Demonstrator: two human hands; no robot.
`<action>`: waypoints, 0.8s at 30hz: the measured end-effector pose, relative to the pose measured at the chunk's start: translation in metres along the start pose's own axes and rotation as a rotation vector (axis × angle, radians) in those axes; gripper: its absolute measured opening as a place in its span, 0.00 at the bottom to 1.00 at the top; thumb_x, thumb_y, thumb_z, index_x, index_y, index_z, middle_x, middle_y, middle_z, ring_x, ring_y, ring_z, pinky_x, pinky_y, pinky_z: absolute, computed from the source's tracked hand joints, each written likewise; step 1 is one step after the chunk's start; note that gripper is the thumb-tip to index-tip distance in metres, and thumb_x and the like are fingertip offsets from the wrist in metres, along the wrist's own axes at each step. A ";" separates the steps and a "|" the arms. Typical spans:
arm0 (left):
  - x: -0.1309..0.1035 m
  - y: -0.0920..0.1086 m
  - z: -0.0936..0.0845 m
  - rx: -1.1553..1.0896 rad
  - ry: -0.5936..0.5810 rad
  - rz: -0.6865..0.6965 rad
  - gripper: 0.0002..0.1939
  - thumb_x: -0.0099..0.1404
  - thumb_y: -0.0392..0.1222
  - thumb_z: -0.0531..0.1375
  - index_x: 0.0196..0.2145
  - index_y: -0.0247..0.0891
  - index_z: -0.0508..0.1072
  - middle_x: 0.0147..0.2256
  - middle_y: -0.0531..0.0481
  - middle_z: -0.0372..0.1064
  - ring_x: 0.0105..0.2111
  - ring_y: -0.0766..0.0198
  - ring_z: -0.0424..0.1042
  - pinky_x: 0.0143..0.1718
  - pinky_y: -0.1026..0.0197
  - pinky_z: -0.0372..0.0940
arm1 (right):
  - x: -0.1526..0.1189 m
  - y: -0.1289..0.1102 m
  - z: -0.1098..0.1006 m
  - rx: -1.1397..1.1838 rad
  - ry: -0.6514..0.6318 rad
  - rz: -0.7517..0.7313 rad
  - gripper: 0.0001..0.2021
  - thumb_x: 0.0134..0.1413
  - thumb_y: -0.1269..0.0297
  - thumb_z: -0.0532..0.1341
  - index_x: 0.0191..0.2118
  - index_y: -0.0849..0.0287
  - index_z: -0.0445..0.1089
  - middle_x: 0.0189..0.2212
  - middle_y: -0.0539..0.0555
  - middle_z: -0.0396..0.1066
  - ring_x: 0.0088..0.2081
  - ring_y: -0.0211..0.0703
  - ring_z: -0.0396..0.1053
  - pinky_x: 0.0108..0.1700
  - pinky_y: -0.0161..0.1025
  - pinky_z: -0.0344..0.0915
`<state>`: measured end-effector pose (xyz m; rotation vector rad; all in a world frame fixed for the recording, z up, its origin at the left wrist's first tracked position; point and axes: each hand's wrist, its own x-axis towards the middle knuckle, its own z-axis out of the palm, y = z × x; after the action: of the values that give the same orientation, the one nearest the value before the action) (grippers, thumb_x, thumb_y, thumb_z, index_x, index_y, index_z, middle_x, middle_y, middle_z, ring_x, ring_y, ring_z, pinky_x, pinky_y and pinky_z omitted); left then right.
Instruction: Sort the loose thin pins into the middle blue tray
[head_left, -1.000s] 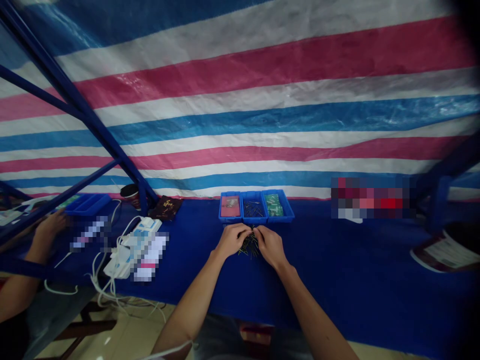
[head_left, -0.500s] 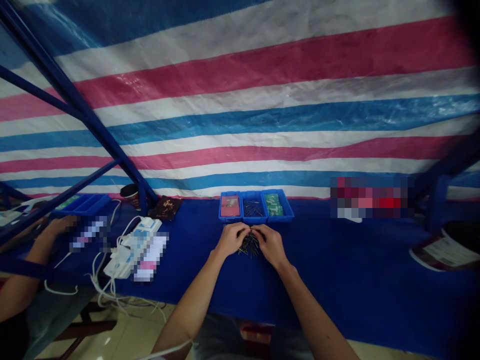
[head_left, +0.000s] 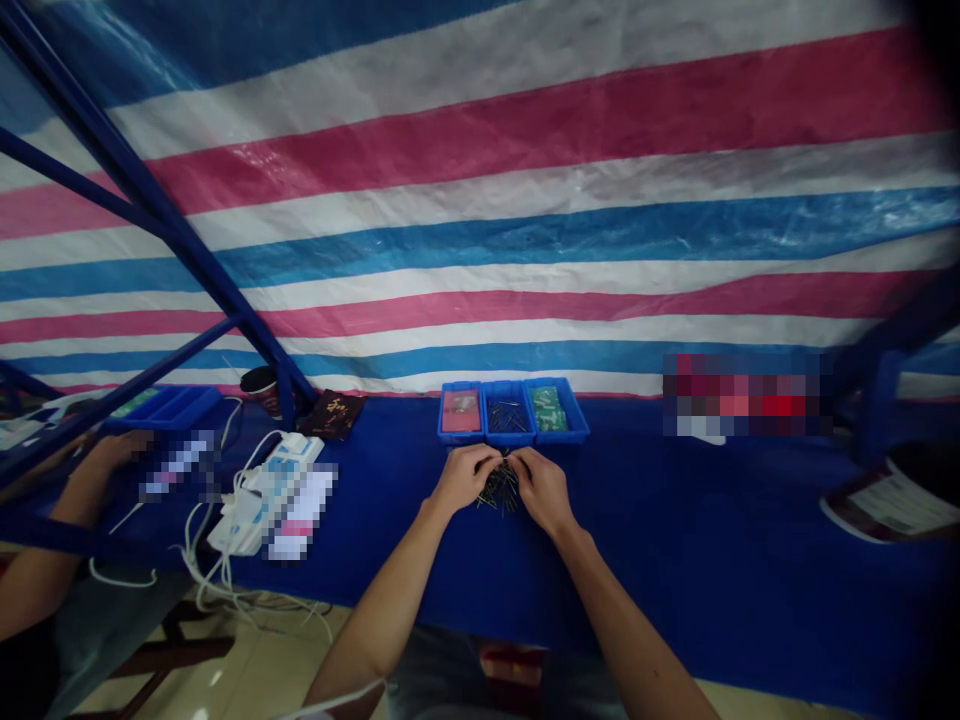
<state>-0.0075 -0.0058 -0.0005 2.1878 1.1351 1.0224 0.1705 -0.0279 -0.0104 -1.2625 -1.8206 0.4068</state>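
— Where is the pile of thin pieces (head_left: pixel 501 492)?
— It is between my left hand (head_left: pixel 463 478) and right hand (head_left: pixel 543 486).
— They hold something?
— Both are curled inward; whether grasping a piece, I cannot tell.

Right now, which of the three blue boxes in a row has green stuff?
The right-hand box, holding green pieces; the left box holds something pink, and the middle box holds thin, dark pieces.
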 end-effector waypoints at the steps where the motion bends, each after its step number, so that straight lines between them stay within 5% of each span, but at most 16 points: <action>1: 0.000 0.000 0.000 0.000 -0.001 0.000 0.13 0.72 0.43 0.55 0.36 0.36 0.78 0.33 0.47 0.76 0.33 0.63 0.73 0.39 0.63 0.66 | 0.000 0.000 0.000 -0.015 -0.004 0.003 0.15 0.69 0.60 0.50 0.35 0.55 0.71 0.32 0.53 0.74 0.33 0.43 0.72 0.36 0.37 0.62; 13: 0.001 0.001 -0.001 -0.016 -0.007 0.004 0.15 0.72 0.45 0.54 0.38 0.37 0.79 0.34 0.47 0.76 0.34 0.62 0.74 0.41 0.62 0.66 | -0.001 0.005 0.003 -0.111 0.018 0.081 0.26 0.71 0.51 0.46 0.22 0.56 0.63 0.17 0.49 0.66 0.19 0.38 0.63 0.26 0.36 0.50; 21: 0.001 -0.002 -0.001 -0.015 0.033 -0.018 0.14 0.72 0.44 0.54 0.37 0.37 0.78 0.33 0.47 0.76 0.33 0.63 0.73 0.40 0.62 0.66 | 0.001 0.001 -0.002 0.126 0.045 0.054 0.13 0.66 0.54 0.55 0.43 0.55 0.72 0.34 0.53 0.76 0.30 0.43 0.70 0.35 0.37 0.64; 24: 0.001 -0.003 -0.001 -0.018 0.029 -0.017 0.14 0.72 0.44 0.54 0.37 0.37 0.78 0.32 0.47 0.75 0.33 0.63 0.73 0.39 0.63 0.66 | 0.002 0.001 -0.001 0.142 0.054 0.016 0.11 0.65 0.58 0.55 0.41 0.55 0.73 0.35 0.54 0.75 0.33 0.44 0.72 0.38 0.38 0.66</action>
<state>-0.0091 -0.0038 -0.0017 2.1525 1.1504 1.0563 0.1718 -0.0259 -0.0100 -1.1802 -1.7061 0.4975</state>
